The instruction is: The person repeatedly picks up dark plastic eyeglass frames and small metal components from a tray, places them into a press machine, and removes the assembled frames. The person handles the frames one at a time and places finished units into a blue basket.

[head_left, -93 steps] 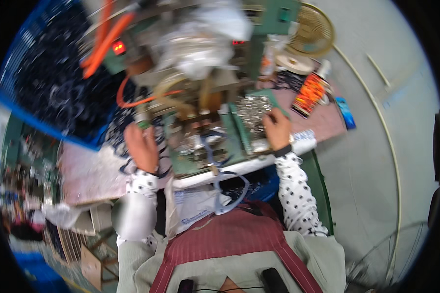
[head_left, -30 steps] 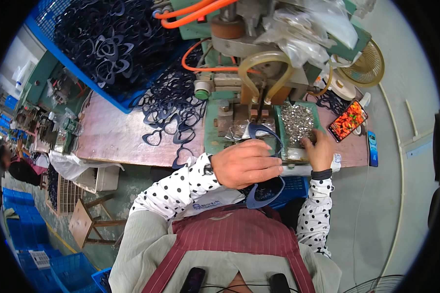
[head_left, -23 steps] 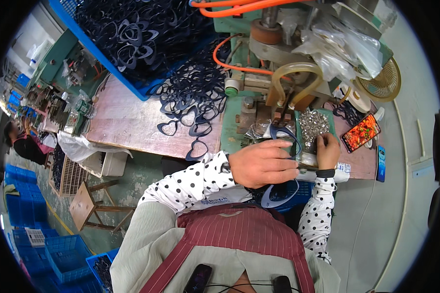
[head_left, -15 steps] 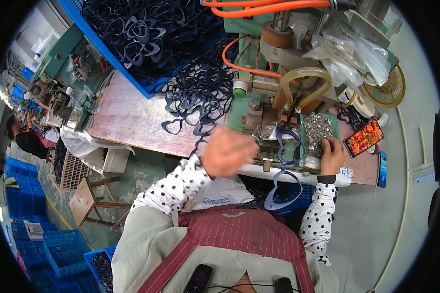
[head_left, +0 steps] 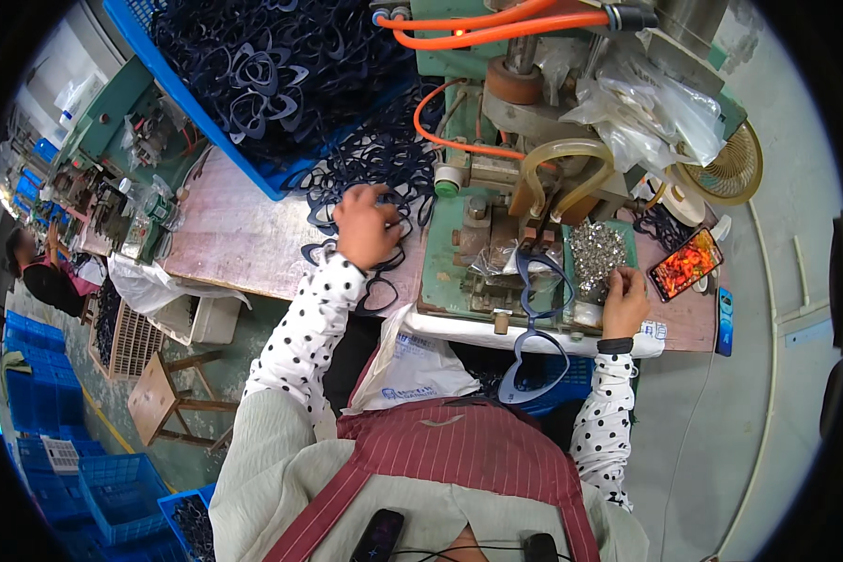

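Observation:
My left hand (head_left: 366, 225) reaches out over a loose heap of dark blue heart-shaped frames (head_left: 384, 159) on the brown bench, fingers curled down onto them. My right hand (head_left: 625, 302) rests at the near edge of a green tray of small silver parts (head_left: 598, 251), fingers bent onto the pile. A blue heart-shaped frame (head_left: 537, 318) hangs from the green press machine (head_left: 496, 244) between my hands, and neither hand touches it.
A blue crate (head_left: 253, 75) full of dark frames stands at the back left. Orange hoses (head_left: 496, 28) and plastic bags (head_left: 646, 103) top the machine. A phone with a bright screen (head_left: 687, 263) lies right of the tray. A wooden stool (head_left: 164, 403) and blue crates (head_left: 112, 487) sit on the floor to the left.
My left hand has moved from the machine's front out to the left, onto the heap of frames. The right hand stays by the tray. The view has shifted.

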{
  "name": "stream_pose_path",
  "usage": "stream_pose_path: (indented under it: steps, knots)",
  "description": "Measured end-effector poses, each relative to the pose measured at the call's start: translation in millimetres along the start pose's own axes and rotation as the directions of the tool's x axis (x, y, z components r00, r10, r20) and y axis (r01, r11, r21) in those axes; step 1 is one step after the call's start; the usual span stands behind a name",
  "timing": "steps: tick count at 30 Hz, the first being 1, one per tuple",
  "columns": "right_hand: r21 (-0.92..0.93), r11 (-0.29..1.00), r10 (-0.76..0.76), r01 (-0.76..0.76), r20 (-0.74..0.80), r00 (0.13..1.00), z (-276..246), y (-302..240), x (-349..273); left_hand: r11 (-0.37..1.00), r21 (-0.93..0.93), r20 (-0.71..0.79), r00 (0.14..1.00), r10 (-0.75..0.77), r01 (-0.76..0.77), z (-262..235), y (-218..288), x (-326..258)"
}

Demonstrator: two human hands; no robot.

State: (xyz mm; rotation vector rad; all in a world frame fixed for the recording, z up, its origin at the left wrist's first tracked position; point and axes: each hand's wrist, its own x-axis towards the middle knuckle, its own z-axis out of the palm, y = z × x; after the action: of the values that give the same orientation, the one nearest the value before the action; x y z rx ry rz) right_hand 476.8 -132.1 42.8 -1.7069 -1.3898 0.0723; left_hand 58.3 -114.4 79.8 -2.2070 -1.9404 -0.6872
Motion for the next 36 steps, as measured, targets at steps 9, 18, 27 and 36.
stream_pose_path:
  steps: [9, 18, 27, 36]
  knots:
    - [0.461, 0.842, 0.162, -0.282, 0.283, 0.945, -8.2, -47.5, 7.1, -0.055, -0.905, 0.424, 0.882, -0.206, 0.423, -73.1, 1.6, 22.5]
    - [0.661, 0.721, -0.077, -0.208, 0.375, 0.924, -38.1, -144.6, 1.8, -0.214, -0.976, 0.029, 0.999, -0.015, 0.025, -83.9, 38.9, 12.0]
    - [0.667, 0.694, -0.070, -0.272, 0.438, 0.896, -28.1, -185.8, -2.3, 0.422, -0.847, -0.322, 0.943, 0.080, -0.325, -96.0, 91.7, -14.0]
    - [0.708, 0.661, -0.049, -0.250, 0.373, 0.927, -19.3, -175.5, -4.5, 0.182, -0.424, -0.458, 0.384, 0.802, -0.887, -82.7, 151.3, -16.8]
